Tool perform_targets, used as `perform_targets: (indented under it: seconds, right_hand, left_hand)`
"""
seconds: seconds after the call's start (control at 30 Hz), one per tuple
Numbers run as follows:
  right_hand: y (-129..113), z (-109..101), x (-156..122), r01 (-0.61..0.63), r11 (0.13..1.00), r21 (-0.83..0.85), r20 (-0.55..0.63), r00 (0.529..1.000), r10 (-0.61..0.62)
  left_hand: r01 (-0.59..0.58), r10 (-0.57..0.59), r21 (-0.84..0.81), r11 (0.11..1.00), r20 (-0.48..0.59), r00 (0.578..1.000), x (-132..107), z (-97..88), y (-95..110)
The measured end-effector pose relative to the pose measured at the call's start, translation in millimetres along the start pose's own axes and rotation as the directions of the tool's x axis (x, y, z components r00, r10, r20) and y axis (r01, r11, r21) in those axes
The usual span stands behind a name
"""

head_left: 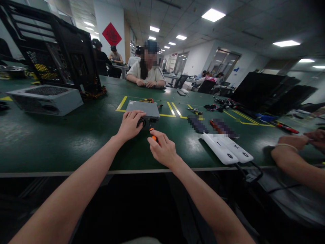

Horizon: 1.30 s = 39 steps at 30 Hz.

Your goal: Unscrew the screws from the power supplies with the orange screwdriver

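Observation:
A grey metal power supply box [145, 109] lies on the green table [76, 135] in front of me, inside a yellow-taped rectangle. My left hand [130, 124] rests on its near left corner, fingers curled over the edge. My right hand [162, 148] is closed around an orange-handled screwdriver [152, 135], whose tip points at the box's near face.
A second grey power supply [45, 98] and an open black computer case [58, 51] stand at the far left. Two white devices [225, 150] lie to the right. A co-worker's hands [302, 140] are at the right edge. A seated person [147, 73] is across the table.

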State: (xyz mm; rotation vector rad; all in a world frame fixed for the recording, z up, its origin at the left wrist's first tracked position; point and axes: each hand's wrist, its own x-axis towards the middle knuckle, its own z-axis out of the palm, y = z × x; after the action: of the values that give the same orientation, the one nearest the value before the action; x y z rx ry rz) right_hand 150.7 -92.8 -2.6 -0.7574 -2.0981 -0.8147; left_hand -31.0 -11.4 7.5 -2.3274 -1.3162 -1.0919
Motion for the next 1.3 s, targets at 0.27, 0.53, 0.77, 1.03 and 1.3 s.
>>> perform_targets:
  seconds: [0.27, 0.53, 0.77, 1.03, 1.3]
  right_hand:
    - [0.7, 1.9, -1.0, -0.039, 0.999, 0.009, -0.014, 0.999, 0.039]
    - [1.4, 0.7, -0.3, -0.053, 0.998, -0.042, -0.034, 0.998, 0.051]
    - [-1.1, -2.1, 2.3, 0.045, 0.998, -0.045, 0.013, 0.999, -0.044]
    - [-0.6, -0.7, 0.1, -0.007, 0.999, -0.032, 0.0, 1.0, 0.007]
    - [0.9, 1.5, -1.7, -0.077, 0.996, -0.035, -0.06, 0.995, 0.075]
  left_hand:
    - [0.009, -0.009, -0.017, 1.0, 0.007, 1.0, 0.5, -0.1, 1.2]
    - [0.018, -0.018, -0.012, 1.0, 0.02, 1.0, 0.6, -0.7, 1.6]
    - [0.006, -0.006, -0.009, 1.0, 0.016, 1.0, 0.6, 0.0, 0.6]
    - [0.018, -0.018, -0.005, 1.0, 0.017, 1.0, 0.3, -0.1, 1.0]
    - [0.018, -0.018, -0.02, 1.0, 0.022, 1.0, 0.5, -0.5, 1.4]
